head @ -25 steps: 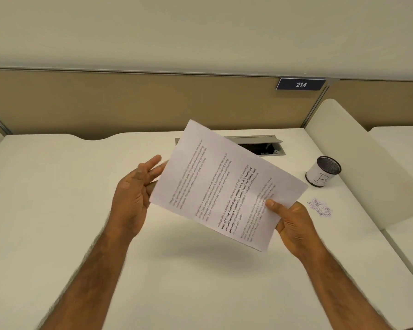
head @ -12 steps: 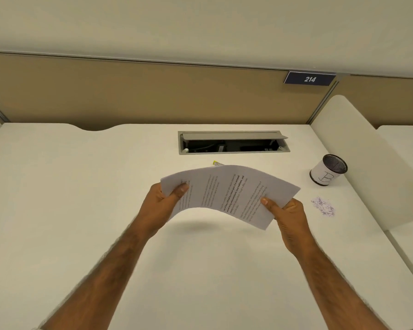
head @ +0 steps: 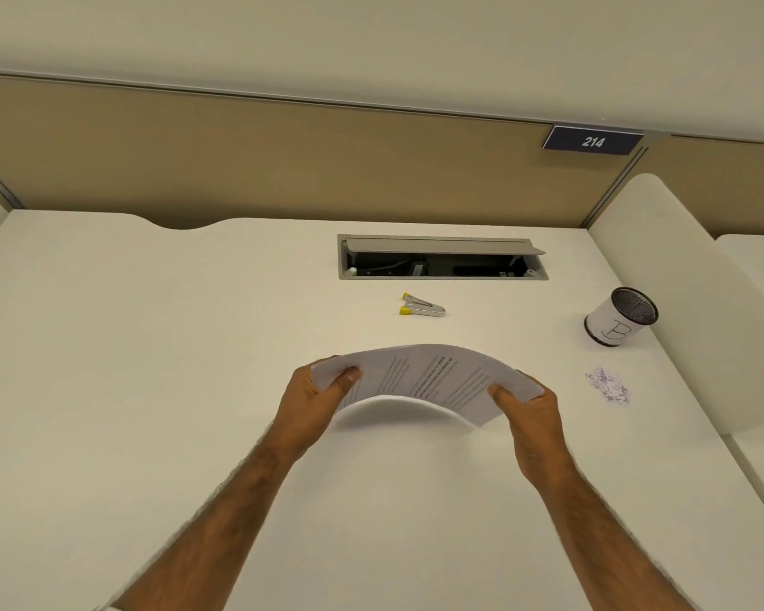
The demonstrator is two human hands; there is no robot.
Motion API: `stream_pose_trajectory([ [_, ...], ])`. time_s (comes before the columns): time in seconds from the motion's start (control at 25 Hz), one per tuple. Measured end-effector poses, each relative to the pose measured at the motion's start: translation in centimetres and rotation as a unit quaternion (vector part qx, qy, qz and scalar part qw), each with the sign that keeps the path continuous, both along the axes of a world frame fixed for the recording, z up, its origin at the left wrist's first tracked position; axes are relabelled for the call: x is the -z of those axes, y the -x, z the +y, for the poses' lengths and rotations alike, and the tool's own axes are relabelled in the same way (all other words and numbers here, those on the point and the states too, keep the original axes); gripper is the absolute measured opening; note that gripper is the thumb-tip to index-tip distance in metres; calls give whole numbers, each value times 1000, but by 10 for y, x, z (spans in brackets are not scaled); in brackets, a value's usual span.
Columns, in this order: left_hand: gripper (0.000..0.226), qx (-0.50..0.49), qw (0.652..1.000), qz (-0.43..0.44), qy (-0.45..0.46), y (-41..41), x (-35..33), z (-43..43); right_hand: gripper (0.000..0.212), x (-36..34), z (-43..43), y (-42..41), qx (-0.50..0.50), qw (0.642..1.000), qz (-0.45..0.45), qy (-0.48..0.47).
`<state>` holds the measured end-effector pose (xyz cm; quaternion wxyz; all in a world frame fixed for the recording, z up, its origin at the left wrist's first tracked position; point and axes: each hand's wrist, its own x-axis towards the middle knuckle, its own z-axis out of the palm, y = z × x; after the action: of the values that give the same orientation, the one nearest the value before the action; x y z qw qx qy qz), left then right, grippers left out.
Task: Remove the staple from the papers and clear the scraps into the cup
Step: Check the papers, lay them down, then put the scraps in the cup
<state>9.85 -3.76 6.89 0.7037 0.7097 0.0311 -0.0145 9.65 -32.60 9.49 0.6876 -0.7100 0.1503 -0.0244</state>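
The printed papers (head: 424, 377) arch upward just above the white desk (head: 151, 390), held at both ends. My left hand (head: 316, 396) grips the left end with its thumb on top. My right hand (head: 528, 412) grips the right end the same way. The staple itself cannot be made out. A small staple remover (head: 422, 305) with yellow tips lies on the desk beyond the papers. The mesh cup (head: 622, 316) with a white label stands at the far right. A little heap of paper scraps (head: 609, 385) lies in front of the cup.
An open cable hatch (head: 442, 258) is set into the desk behind the staple remover. A white divider (head: 689, 293) rises along the right side just past the cup, and a tan partition wall (head: 239, 160) closes the back.
The papers came down from a raised, tilted hold to lie low and bowed over the desk. My left hand took hold of their left end. The staple remover is now uncovered.
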Motion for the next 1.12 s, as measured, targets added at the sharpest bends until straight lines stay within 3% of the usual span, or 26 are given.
stream_pose_trajectory([
  [0.04, 11, 0, 1000, 6, 8, 1, 3, 0, 30, -1, 0, 0, -15, 1000, -2, 6],
  [0.2, 26, -22, 997, 65, 44, 3, 21, -4, 34, 8, 1, 0, -8, 1000, 22, 6],
  [0.48, 22, -39, 995, 78, 41, 3, 22, -2, 31, 7, 2, -1, 12, 1000, 26, -3],
  [0.64, 31, -21, 994, 95, 46, 7, 27, -5, 32, 20, -1, -1, -25, 997, 69, 12],
  [0.84, 20, 29, 991, 128, 19, -4, 18, 2, 23, 18, -8, -4, -23, 995, 93, 36],
  [0.96, 34, 88, 979, 172, 64, -14, 7, 16, 23, 5, -20, -12, -54, 993, 102, 34],
  [1.12, 35, 77, 957, 244, 139, -14, 3, 19, 23, -10, -29, -23, -87, 986, 141, 9],
])
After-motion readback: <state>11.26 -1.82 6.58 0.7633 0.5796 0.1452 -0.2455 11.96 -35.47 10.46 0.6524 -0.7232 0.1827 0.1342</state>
